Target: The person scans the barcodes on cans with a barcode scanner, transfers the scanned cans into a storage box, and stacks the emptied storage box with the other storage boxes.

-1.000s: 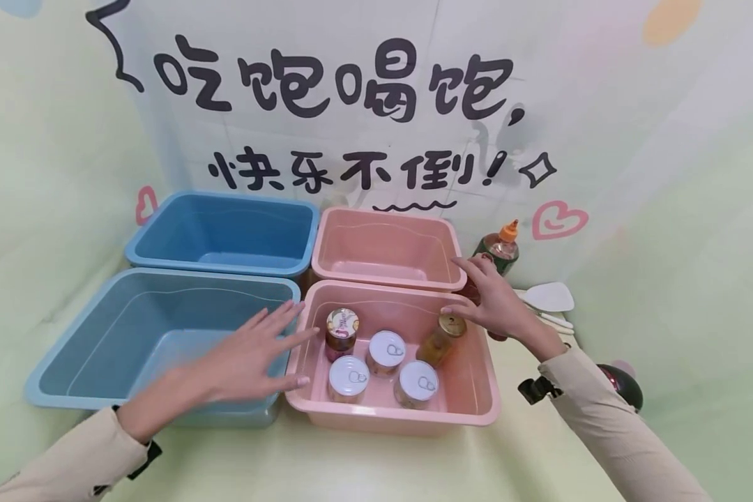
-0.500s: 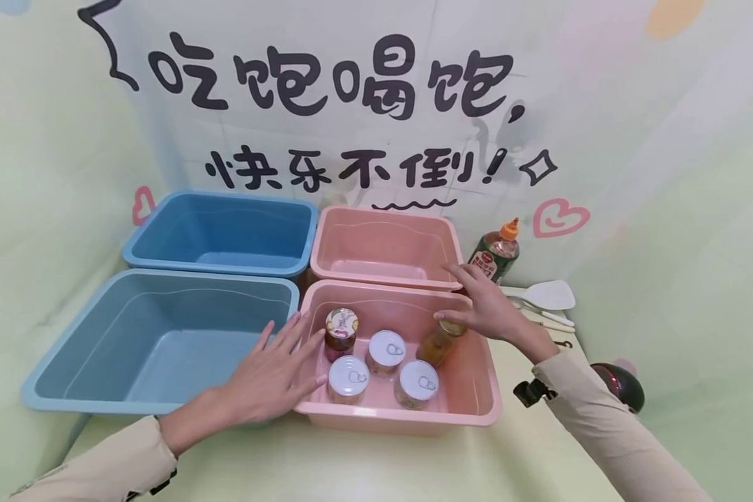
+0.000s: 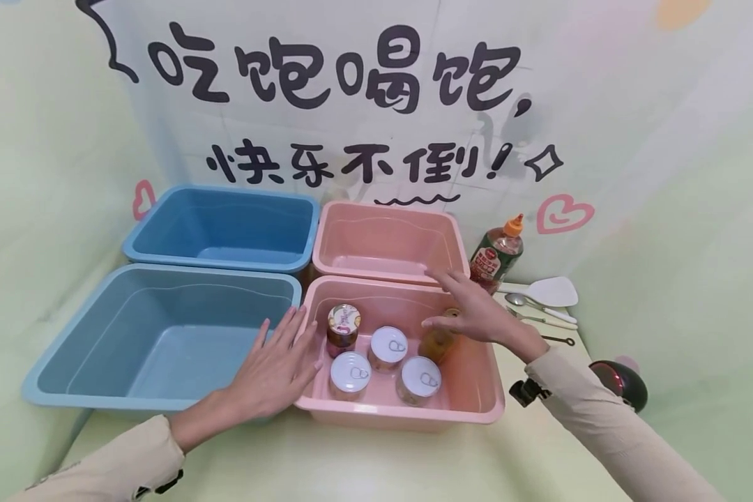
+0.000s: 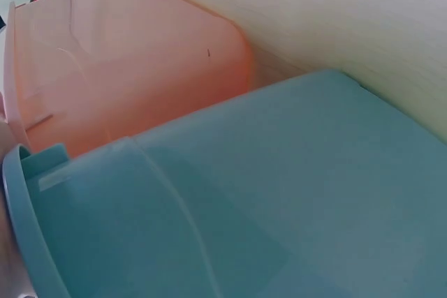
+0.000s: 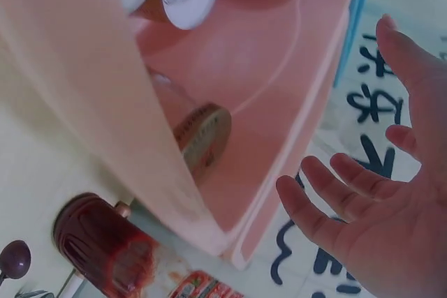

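Note:
My left hand (image 3: pixel 275 369) lies with fingers stretched over the adjoining rims of the front blue bin (image 3: pixel 59 401) and the front pink bin (image 3: pixel 408 417). At the left edge of the left wrist view, part of that hand (image 4: pixel 8 242) shows beside the blue rim. Above the front pink bin's right side, my right hand (image 3: pixel 477 307) is spread and holds nothing. Below it a gold-lidded jar (image 3: pixel 436 345) leans, partly covered in the head view. A jar with a patterned lid (image 3: pixel 344 321) and three pull-tab cans (image 3: pixel 389 345) stand in the same bin.
Behind are a darker blue bin (image 3: pixel 219 263) and a smaller pink bin (image 3: pixel 383 266). A sauce bottle (image 3: pixel 497 256) with an orange cap stands at right, near a white spatula (image 3: pixel 553 291) and a spoon (image 3: pixel 516 300). A dark rounded object (image 3: pixel 621 385) sits further right.
My left hand has moved right and toward me, onto the bins' adjoining rims. My right hand has shifted left over the front pink bin, uncovering more of the sauce bottle. The cans and jars stay put.

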{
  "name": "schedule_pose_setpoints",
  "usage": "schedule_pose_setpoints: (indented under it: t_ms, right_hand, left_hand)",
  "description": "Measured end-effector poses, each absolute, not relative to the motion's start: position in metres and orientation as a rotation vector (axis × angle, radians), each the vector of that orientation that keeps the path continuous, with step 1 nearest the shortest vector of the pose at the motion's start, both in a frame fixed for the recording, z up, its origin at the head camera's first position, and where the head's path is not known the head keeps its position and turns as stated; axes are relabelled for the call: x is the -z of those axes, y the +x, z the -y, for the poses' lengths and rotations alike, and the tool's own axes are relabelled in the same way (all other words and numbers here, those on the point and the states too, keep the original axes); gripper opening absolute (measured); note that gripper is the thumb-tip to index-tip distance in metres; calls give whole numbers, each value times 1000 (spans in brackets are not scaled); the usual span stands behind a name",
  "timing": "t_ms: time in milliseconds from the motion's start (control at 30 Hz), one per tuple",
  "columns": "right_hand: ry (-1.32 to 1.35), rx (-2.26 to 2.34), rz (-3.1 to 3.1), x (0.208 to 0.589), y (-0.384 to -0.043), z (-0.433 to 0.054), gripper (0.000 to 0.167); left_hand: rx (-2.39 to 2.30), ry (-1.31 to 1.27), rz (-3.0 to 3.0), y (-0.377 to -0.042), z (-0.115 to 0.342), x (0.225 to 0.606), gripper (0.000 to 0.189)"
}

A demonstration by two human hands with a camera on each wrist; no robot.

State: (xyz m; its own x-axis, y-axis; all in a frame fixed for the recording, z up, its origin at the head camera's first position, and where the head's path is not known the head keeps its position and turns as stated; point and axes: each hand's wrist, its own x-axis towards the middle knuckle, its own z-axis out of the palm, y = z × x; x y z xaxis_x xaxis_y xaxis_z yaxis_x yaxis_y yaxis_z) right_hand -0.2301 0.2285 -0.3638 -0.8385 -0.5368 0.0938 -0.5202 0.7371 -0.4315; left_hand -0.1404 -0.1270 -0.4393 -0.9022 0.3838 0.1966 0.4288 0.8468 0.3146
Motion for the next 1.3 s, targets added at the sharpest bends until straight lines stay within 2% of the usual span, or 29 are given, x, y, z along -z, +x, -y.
schedule_pose_setpoints:
  t_ms: [233,400,667,967,1300]
  right_hand:
    - [-1091,334,-2802,383,-227,-206,78]
    - [-1129,240,-2680,395,-221,-197,63]
    - [-1075,176,-2521,405,-214,-183,62]
    - [-931,-3,-2398,419,-216,-172,53]
    - [-874,-96,-2343,414,-222,-160,43]
  left_hand:
    - [540,-625,2890,-140,127,439,66]
    - [538,-631,2901,-141,126,440,66]
    - [541,-629,2906,-144,128,442,67]
    - [566,-632,2902,-146,129,445,65]
    - [555,-647,2893,-146,131,443,63]
